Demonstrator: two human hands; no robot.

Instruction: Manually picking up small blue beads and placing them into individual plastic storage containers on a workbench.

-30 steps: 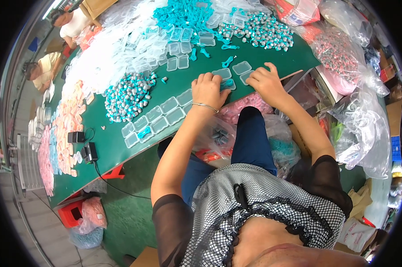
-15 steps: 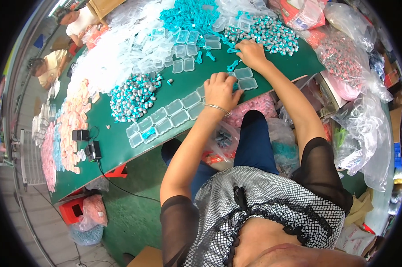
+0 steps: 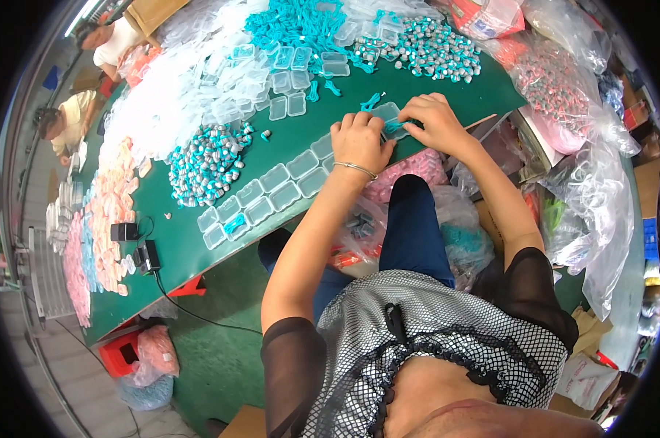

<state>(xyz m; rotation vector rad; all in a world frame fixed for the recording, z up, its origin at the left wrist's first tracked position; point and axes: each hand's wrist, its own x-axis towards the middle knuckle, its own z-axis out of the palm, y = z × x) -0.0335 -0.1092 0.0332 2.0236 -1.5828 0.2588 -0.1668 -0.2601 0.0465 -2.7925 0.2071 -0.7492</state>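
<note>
I see my left hand [image 3: 359, 142] pressing flat on a clear plastic case [image 3: 385, 115] at the green table [image 3: 184, 252] edge; my right hand [image 3: 436, 124] pinches a teal cord [image 3: 397, 128] over it.

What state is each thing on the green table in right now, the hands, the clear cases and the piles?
Left hand: palm down on the row of cases, fingers bent.
Right hand: pinching a teal cord at a case.
Row of clear cases: open, mostly empty; one case holds a teal piece.
Teal-and-grey pile: loose heap.
Teal cords: tangled heap.
Black adapters: lying on the table, cable trailing off the edge.
</note>
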